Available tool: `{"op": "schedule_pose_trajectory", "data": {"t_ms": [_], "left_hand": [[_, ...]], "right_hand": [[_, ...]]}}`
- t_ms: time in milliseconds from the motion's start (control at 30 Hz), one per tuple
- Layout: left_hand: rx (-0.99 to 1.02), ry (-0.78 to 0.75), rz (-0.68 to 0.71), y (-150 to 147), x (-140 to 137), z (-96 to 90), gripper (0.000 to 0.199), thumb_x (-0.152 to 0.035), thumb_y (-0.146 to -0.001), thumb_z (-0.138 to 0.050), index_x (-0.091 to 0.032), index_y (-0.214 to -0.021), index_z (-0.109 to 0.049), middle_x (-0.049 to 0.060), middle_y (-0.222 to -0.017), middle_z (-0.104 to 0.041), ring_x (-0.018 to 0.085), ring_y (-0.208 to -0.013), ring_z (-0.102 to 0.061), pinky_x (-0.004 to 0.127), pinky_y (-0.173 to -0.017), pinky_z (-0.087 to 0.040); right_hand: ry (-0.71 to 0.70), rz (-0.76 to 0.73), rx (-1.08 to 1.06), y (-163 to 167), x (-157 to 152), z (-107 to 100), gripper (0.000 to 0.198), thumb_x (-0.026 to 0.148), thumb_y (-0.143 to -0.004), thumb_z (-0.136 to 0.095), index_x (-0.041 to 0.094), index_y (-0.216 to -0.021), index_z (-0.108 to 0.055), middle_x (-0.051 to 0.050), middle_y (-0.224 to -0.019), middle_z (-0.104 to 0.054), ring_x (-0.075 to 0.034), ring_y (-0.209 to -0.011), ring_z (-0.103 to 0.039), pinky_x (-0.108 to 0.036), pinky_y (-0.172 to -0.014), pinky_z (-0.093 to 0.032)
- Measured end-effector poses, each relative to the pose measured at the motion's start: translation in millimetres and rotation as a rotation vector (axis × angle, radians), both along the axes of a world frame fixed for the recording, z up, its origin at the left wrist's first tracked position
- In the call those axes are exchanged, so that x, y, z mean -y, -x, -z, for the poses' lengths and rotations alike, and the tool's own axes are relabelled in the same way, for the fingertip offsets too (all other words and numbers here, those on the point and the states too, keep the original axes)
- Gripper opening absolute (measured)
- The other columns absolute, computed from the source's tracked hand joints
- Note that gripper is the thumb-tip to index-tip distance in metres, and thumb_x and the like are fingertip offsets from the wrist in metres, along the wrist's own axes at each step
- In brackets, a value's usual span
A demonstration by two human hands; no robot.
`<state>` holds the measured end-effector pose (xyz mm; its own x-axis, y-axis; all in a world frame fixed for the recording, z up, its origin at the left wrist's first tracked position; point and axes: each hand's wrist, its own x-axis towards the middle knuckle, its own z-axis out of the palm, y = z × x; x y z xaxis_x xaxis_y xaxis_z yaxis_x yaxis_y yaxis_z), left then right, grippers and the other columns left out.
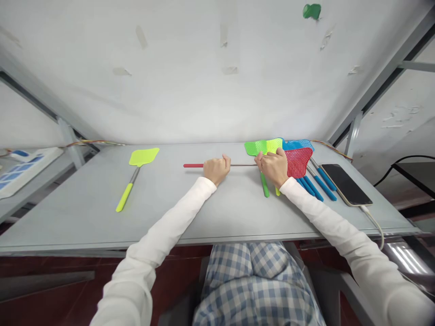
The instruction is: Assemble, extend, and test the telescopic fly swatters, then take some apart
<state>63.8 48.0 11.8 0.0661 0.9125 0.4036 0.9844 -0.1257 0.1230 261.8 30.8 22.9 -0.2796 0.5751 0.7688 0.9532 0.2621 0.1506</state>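
L hand (216,170) is fisted tight round the handle side of the red swatter (299,163), R hand (273,166) clenched on its shaft near the head, so it runs crosswise thru both (handle end pokes out L, mesh head R). Just by the R hand: green, yellow & blue swatters (301,144), then phone (346,184); lone yellow swatter (144,156) well L on desk (238,217).
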Motion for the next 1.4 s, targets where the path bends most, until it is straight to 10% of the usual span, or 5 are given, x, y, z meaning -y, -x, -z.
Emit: {"op": "schedule_pose_trajectory", "data": {"t_ms": [267,667,1400], "left_hand": [[-0.015,0.113,0.118,-34,25,3.6,0.055,-0.028,-0.095,-0.026,-0.009,-0.074,-0.073,0.019,-0.067,-0.069,0.024,-0.067,-0.067,0.031,-0.058,-0.039],[0.002,0.017,0.134,-20,11,-2.6,0.064,-0.039,-0.097,-0.022,-0.010,-0.071,-0.073,0.019,-0.065,-0.069,0.024,-0.068,-0.067,0.030,-0.057,-0.034],[0.010,0.103,0.131,-46,29,2.2,0.065,-0.035,-0.099,-0.018,-0.008,-0.074,-0.072,0.020,-0.068,-0.069,0.023,-0.069,-0.068,0.029,-0.058,-0.037]], "right_hand": [[0.116,-0.156,0.050,23,8,7,0.052,0.029,-0.095,-0.041,0.020,-0.044,-0.049,0.002,-0.040,-0.041,-0.012,-0.050,-0.037,-0.033,-0.063,-0.026],[-0.082,-0.227,0.156,1,-4,2,0.034,0.021,-0.091,-0.042,0.020,-0.062,-0.059,-0.004,-0.074,-0.063,-0.016,-0.073,-0.048,-0.034,-0.073,-0.029],[0.038,-0.184,-0.001,12,7,6,0.048,0.028,-0.095,-0.040,0.020,-0.048,-0.049,0.000,-0.053,-0.038,-0.014,-0.059,-0.035,-0.034,-0.059,-0.020]]}}
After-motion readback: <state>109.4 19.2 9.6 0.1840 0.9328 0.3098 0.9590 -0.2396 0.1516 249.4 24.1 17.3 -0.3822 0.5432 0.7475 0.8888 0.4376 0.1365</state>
